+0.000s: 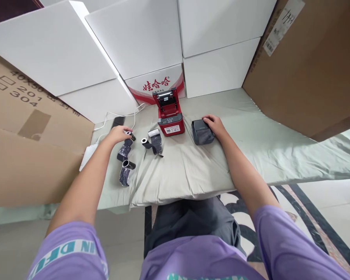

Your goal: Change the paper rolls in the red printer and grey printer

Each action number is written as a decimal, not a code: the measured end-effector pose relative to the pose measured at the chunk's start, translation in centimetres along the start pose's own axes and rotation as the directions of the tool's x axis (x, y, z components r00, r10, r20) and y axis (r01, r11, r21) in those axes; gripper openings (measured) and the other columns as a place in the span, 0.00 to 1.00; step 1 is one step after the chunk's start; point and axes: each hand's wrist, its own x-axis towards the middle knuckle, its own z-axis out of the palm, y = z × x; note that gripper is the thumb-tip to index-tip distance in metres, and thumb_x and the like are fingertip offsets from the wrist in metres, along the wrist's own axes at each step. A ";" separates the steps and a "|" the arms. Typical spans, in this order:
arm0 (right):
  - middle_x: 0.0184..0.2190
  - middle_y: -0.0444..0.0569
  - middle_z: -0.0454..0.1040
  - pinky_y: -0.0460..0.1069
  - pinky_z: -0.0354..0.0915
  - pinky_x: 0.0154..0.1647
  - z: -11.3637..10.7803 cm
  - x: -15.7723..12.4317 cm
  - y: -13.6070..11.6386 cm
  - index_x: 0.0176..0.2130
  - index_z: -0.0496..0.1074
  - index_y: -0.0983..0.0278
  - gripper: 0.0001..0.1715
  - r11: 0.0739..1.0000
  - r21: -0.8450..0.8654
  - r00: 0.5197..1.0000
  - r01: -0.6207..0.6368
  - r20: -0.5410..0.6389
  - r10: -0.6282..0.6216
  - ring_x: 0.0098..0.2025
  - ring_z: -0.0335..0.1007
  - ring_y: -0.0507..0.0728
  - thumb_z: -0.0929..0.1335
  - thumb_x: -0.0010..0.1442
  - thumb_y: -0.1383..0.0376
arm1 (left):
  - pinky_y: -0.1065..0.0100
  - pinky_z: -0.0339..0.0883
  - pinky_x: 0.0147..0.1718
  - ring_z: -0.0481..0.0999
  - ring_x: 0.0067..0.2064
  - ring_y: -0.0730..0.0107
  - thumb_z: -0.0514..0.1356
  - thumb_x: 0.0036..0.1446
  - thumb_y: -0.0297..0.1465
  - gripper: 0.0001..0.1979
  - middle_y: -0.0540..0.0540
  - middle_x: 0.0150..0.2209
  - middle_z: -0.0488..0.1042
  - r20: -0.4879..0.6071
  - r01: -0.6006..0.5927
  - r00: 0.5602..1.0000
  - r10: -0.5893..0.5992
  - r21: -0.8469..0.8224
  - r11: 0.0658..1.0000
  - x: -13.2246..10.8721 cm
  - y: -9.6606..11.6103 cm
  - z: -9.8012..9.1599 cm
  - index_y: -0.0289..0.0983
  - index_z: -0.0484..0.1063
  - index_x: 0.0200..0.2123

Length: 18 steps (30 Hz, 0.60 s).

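Note:
My left hand (pixel 119 134) closes its fingers on a small black ribbon roll (pixel 130 135), from which a wrinkled dark strip (pixel 124 151) trails down to a second roll (pixel 128 165). To its right lies another pair of ribbon rolls (pixel 154 132), joined by a loose dark strip. A red printer (pixel 170 118) stands in the middle with its lid raised. My right hand (pixel 215 125) grips the upper right corner of a small dark grey portable printer (pixel 202 132), which rests on the cloth.
A light green cloth (pixel 186 167) covers the table. White boxes (pixel 218 66) and a red-and-white carton (pixel 154 83) line the back. Cardboard boxes stand at left (pixel 41 144) and right (pixel 315 74). A white cable (pixel 116 114), a black flat object (pixel 118 121) and a white object (pixel 87 156) lie at left.

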 end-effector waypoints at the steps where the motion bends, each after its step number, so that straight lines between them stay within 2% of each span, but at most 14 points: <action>1: 0.36 0.51 0.79 0.58 0.68 0.50 0.0 0.0 0.0 0.37 0.78 0.63 0.20 1.000 -0.003 1.000 0.004 -0.002 -0.004 0.41 0.73 0.61 0.68 0.54 0.51 | 0.65 0.70 0.45 0.79 0.44 0.56 0.67 0.44 0.35 0.22 0.44 0.38 0.82 -0.025 -0.014 1.000 0.015 0.016 1.000 0.5 0.6 0.1 0.40 0.82 0.45; 3: 0.36 0.51 0.79 0.57 0.68 0.50 0.0 0.0 0.1 0.36 0.78 0.62 0.19 1.000 -0.010 1.000 0.013 -0.009 -0.013 0.41 0.73 0.61 0.68 0.55 0.51 | 0.62 0.68 0.50 0.77 0.51 0.52 0.66 0.46 0.38 0.25 0.42 0.48 0.81 -0.051 -0.075 0.996 0.076 0.019 0.997 1.6 2.4 0.2 0.41 0.81 0.49; 4: 0.36 0.51 0.79 0.57 0.68 0.51 0.0 0.0 0.2 0.36 0.78 0.62 0.19 1.000 -0.013 1.000 0.014 -0.009 -0.014 0.42 0.73 0.61 0.68 0.55 0.50 | 0.63 0.68 0.51 0.77 0.52 0.52 0.65 0.48 0.40 0.26 0.42 0.51 0.81 -0.018 -0.127 0.992 0.127 0.002 0.992 2.1 3.6 0.3 0.42 0.80 0.52; 7: 0.37 0.51 0.79 0.57 0.68 0.52 0.0 0.1 0.3 0.37 0.78 0.62 0.20 1.000 -0.014 1.000 0.005 0.001 -0.005 0.43 0.73 0.61 0.68 0.56 0.50 | 0.66 0.68 0.48 0.79 0.49 0.55 0.67 0.46 0.40 0.25 0.44 0.50 0.82 0.232 -0.227 0.946 0.226 -0.024 0.974 3.0 8.0 1.1 0.44 0.80 0.50; 8: 0.37 0.51 0.79 0.57 0.68 0.52 -0.1 0.1 0.3 0.38 0.78 0.62 0.21 1.000 -0.014 1.000 0.004 0.005 -0.004 0.43 0.73 0.61 0.69 0.56 0.49 | 0.65 0.68 0.47 0.80 0.48 0.55 0.68 0.45 0.39 0.24 0.44 0.49 0.82 0.281 -0.236 0.933 0.223 0.016 0.972 3.0 9.3 1.4 0.44 0.81 0.48; 10: 0.37 0.52 0.79 0.57 0.68 0.52 -0.1 0.1 0.2 0.37 0.78 0.63 0.21 1.000 -0.016 1.000 0.004 0.011 -0.004 0.43 0.73 0.61 0.69 0.55 0.49 | 0.64 0.67 0.47 0.80 0.49 0.52 0.69 0.43 0.37 0.22 0.44 0.47 0.83 0.301 -0.255 0.931 0.208 0.125 0.959 2.8 11.2 1.8 0.44 0.82 0.45; 12: 0.36 0.52 0.79 0.57 0.68 0.52 -0.1 0.1 0.0 0.37 0.78 0.63 0.22 1.000 -0.020 1.000 0.005 0.013 -0.005 0.42 0.73 0.61 0.69 0.55 0.48 | 0.63 0.67 0.47 0.79 0.49 0.50 0.69 0.44 0.35 0.21 0.44 0.47 0.83 0.251 -0.256 0.947 0.202 0.204 0.945 2.4 11.7 1.5 0.43 0.81 0.45; 14: 0.36 0.51 0.79 0.57 0.68 0.52 0.0 0.0 -0.1 0.37 0.78 0.63 0.22 1.000 -0.021 1.000 0.002 0.009 -0.002 0.42 0.73 0.61 0.68 0.55 0.48 | 0.63 0.68 0.46 0.79 0.48 0.53 0.67 0.47 0.35 0.20 0.45 0.47 0.83 0.163 -0.236 0.965 0.207 0.188 0.953 2.3 11.0 0.4 0.41 0.81 0.47; 16: 0.36 0.50 0.79 0.57 0.67 0.51 0.1 0.0 -0.2 0.37 0.78 0.63 0.22 1.000 -0.013 1.000 -0.004 0.003 0.004 0.42 0.73 0.60 0.68 0.55 0.49 | 0.64 0.68 0.47 0.78 0.47 0.60 0.65 0.51 0.34 0.22 0.46 0.49 0.82 -0.007 -0.198 0.980 0.199 0.067 0.978 2.4 10.0 -1.2 0.39 0.79 0.51; 18: 0.36 0.50 0.79 0.57 0.68 0.51 0.2 0.0 -0.3 0.36 0.77 0.63 0.21 1.000 -0.006 1.000 -0.005 -0.001 0.005 0.42 0.73 0.60 0.68 0.55 0.49 | 0.64 0.69 0.49 0.76 0.46 0.66 0.64 0.54 0.36 0.23 0.50 0.50 0.81 -0.217 -0.194 0.964 0.157 -0.163 0.967 2.7 9.7 -3.1 0.38 0.76 0.54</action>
